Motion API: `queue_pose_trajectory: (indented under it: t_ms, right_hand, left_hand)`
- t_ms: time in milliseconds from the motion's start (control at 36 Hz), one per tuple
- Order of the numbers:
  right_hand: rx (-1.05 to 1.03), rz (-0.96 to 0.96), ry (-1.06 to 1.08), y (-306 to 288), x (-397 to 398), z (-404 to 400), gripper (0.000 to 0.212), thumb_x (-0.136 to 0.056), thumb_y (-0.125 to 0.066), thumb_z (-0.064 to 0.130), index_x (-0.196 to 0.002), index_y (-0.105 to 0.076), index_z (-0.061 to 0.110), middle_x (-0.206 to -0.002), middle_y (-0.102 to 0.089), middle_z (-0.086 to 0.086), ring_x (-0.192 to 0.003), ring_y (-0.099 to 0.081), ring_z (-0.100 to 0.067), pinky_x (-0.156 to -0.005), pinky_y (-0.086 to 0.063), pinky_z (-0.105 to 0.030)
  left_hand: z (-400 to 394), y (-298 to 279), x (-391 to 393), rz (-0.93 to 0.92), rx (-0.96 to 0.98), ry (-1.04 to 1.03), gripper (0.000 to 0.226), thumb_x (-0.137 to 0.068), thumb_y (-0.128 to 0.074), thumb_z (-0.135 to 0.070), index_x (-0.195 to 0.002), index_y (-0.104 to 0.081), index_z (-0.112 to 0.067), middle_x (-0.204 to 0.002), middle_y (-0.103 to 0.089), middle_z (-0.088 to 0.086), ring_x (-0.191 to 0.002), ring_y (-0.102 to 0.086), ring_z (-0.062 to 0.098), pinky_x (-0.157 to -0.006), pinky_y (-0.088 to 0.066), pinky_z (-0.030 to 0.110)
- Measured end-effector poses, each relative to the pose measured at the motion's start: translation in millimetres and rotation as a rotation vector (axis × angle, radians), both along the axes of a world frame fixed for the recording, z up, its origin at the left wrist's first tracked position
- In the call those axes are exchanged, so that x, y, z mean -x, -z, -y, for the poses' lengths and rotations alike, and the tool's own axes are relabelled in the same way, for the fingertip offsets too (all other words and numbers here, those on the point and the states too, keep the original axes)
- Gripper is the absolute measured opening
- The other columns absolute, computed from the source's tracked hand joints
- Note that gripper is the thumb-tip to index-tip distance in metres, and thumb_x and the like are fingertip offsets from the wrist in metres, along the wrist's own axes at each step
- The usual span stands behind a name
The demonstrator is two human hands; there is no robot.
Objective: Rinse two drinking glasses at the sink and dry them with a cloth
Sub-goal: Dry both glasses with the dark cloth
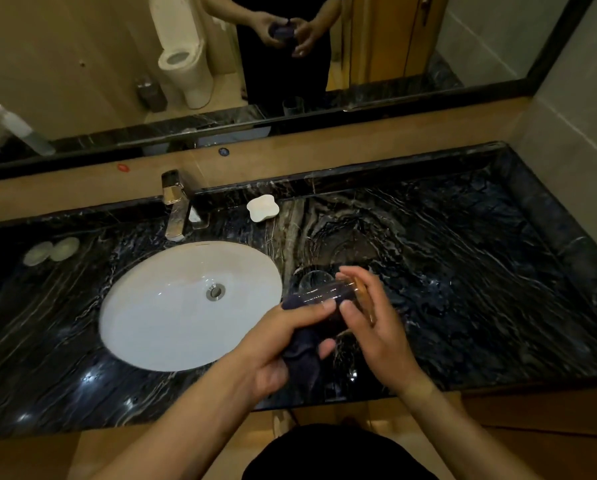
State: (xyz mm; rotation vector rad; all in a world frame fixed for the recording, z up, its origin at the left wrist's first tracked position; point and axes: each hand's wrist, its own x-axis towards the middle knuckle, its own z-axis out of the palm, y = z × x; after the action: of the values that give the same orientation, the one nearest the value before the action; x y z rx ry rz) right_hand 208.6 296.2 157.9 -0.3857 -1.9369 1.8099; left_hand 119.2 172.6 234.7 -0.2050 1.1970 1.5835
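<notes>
A clear drinking glass lies on its side in the air between my hands, above the counter's front edge. My right hand cups its base end. My left hand grips a dark blue cloth, which is pushed into the glass's mouth and hangs down below. A second clear glass stands upright on the dark marble counter just behind my hands, partly hidden by them. The white oval sink is to the left, with a chrome faucet behind it.
A white soap dish sits at the counter's back, right of the faucet. Two pale round items lie left of the sink. A mirror runs along the back wall. The counter stretches to a wall on the right.
</notes>
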Motion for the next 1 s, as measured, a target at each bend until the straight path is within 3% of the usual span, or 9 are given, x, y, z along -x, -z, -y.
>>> queue_pose_trajectory:
  t_ms: [222, 389, 472, 556, 611, 667, 750, 889, 1000]
  right_hand:
    - [-0.159, -0.122, 0.246, 4.4, -3.7, 3.4, 0.022, -0.097, -0.040, 0.034, -0.105, -0.060, 0.029, -0.100, -0.065, 0.016, -0.091, -0.063, -0.003, -0.079, -0.046, -0.013]
    - [0.395, 0.610, 0.033, -9.3, 4.9, -9.6, 0.032, -0.094, -0.051, 0.039, -0.081, -0.072, 0.019, -0.067, -0.068, 0.003, -0.060, -0.061, -0.018, -0.044, -0.044, -0.024]
    - [0.419, 0.781, -0.190, -10.8, 1.0, -19.1, 0.047, -0.100, -0.045, 0.050, -0.098, -0.070, 0.010, -0.054, -0.061, 0.006, -0.040, -0.055, -0.010, -0.035, -0.037, -0.020]
    - [0.468, 0.631, -0.214, -8.7, -3.6, -17.6, 0.058, -0.092, -0.046, 0.067, -0.108, -0.069, 0.017, -0.083, -0.071, -0.001, -0.063, -0.066, -0.014, -0.041, -0.046, -0.025]
    - [0.464, 0.394, -0.126, -5.2, -7.8, -12.1, 0.052, -0.087, -0.051, 0.071, -0.109, -0.067, 0.027, -0.105, -0.070, -0.002, -0.088, -0.068, -0.017, -0.062, -0.055, -0.035]
    - [0.264, 0.150, -0.045, -1.0, -11.2, -3.3, 0.041, -0.087, -0.053, 0.063, -0.114, -0.063, 0.034, -0.114, -0.067, 0.004, -0.105, -0.065, -0.015, -0.087, -0.051, -0.032]
    - [-0.224, -0.016, 0.069, 3.9, -13.5, -0.8, 0.034, -0.092, -0.052, 0.043, -0.122, -0.057, 0.029, -0.129, -0.056, 0.003, -0.124, -0.053, -0.012, -0.102, -0.041, -0.021]
    - [-0.306, -0.073, 0.163, -1.2, -10.7, -3.3, 0.028, -0.097, -0.045, 0.034, -0.098, -0.066, 0.015, -0.098, -0.066, 0.006, -0.094, -0.064, -0.012, -0.081, -0.047, -0.022]
    - [0.125, 0.255, 0.171, -21.4, 5.9, -4.7, 0.027, -0.093, -0.049, 0.029, -0.075, -0.068, 0.020, -0.073, -0.069, 0.006, -0.070, -0.062, -0.013, -0.062, -0.047, -0.025]
  left_hand:
    - [-2.4, -2.9, -25.8, -0.307, 0.066, 0.150, 0.040, -0.076, -0.077, 0.006, -0.110, -0.072, -0.014, -0.093, -0.074, 0.013, -0.064, -0.064, 0.017, -0.053, -0.056, 0.026]
    - [16.2, 45.2, -14.3, -1.910, 0.180, 0.819, 0.031, -0.095, -0.058, -0.035, -0.126, -0.055, -0.038, -0.119, -0.067, -0.012, -0.102, -0.067, 0.010, -0.069, -0.056, 0.030]
    - [28.4, 57.4, -2.3, -2.197, 0.020, 1.000, 0.031, -0.103, -0.048, -0.031, -0.133, -0.052, -0.034, -0.134, -0.061, -0.012, -0.107, -0.065, 0.009, -0.054, -0.055, 0.030]
    - [23.2, 45.4, -3.0, -1.884, 0.055, 0.820, 0.039, -0.091, -0.066, -0.025, -0.127, -0.057, -0.035, -0.124, -0.066, -0.016, -0.106, -0.066, 0.004, -0.071, -0.057, 0.026]
    - [14.3, 26.7, -7.7, -1.225, 0.107, 0.585, 0.040, -0.081, -0.077, -0.010, -0.116, -0.067, -0.027, -0.097, -0.073, -0.016, -0.082, -0.070, 0.002, -0.070, -0.056, 0.021]
    - [7.3, 10.3, -10.4, -0.517, 0.083, 0.325, 0.035, -0.080, -0.074, 0.006, -0.108, -0.071, -0.014, -0.080, -0.073, -0.004, -0.061, -0.067, 0.008, -0.052, -0.054, 0.021]
    - [4.2, 2.7, -13.0, -0.089, 0.043, 0.119, 0.034, -0.076, -0.073, 0.006, -0.109, -0.072, -0.004, -0.097, -0.073, 0.013, -0.072, -0.068, 0.016, -0.046, -0.051, 0.019]
    - [1.8, -5.5, -27.8, -0.084, 0.036, 0.099, 0.037, -0.077, -0.074, 0.006, -0.111, -0.071, -0.008, -0.098, -0.074, 0.012, -0.074, -0.069, 0.016, -0.050, -0.054, 0.022]
    - [6.1, 5.1, -30.8, -0.945, 0.267, 0.354, 0.042, -0.074, -0.081, -0.009, -0.108, -0.067, -0.030, -0.087, -0.074, -0.004, -0.068, -0.065, 0.010, -0.072, -0.060, 0.034]
